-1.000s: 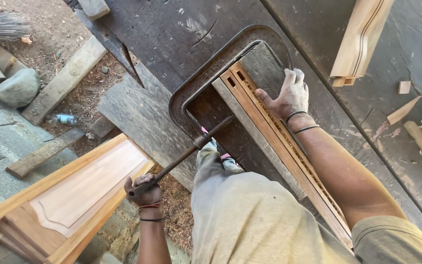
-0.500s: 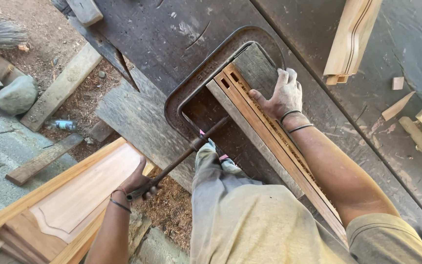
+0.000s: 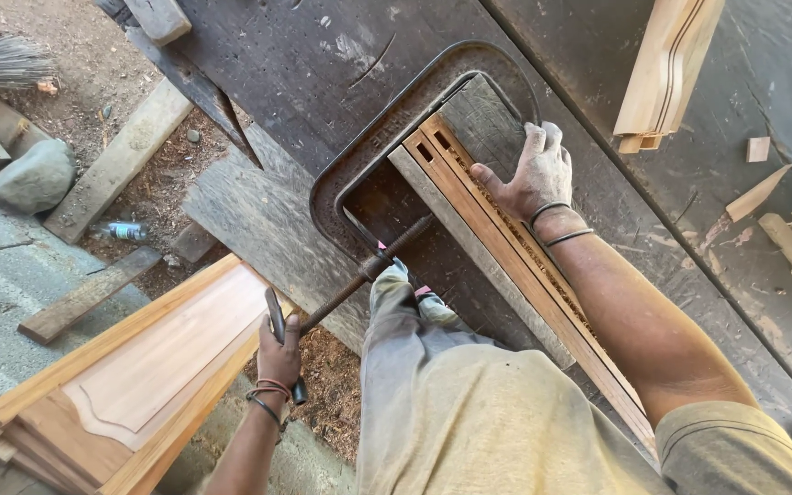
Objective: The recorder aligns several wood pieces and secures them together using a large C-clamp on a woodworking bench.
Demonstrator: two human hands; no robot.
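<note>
A big rusty C-clamp (image 3: 433,87) lies over the dark workbench (image 3: 304,55), its frame around a grey wood block (image 3: 483,124). My left hand (image 3: 279,353) grips the clamp's turning handle at the end of the long threaded screw (image 3: 368,272). My right hand (image 3: 533,174) rests flat on the long grooved wooden strips (image 3: 515,266) beside the block, fingers spread, pressing them down. The strips run diagonally toward my body. My knee in grey trousers (image 3: 414,312) is under the screw.
A stack of panelled wooden cabinet doors (image 3: 148,367) lies at the lower left. Planks (image 3: 116,160), a stone (image 3: 34,176) and a small bottle (image 3: 121,231) lie on the dirt at left. Moulded timber (image 3: 666,69) and offcuts (image 3: 758,192) sit on the bench at right.
My left hand has shifted its hold around the clamp's handle, turning it. The right hand stays pressed on the strips.
</note>
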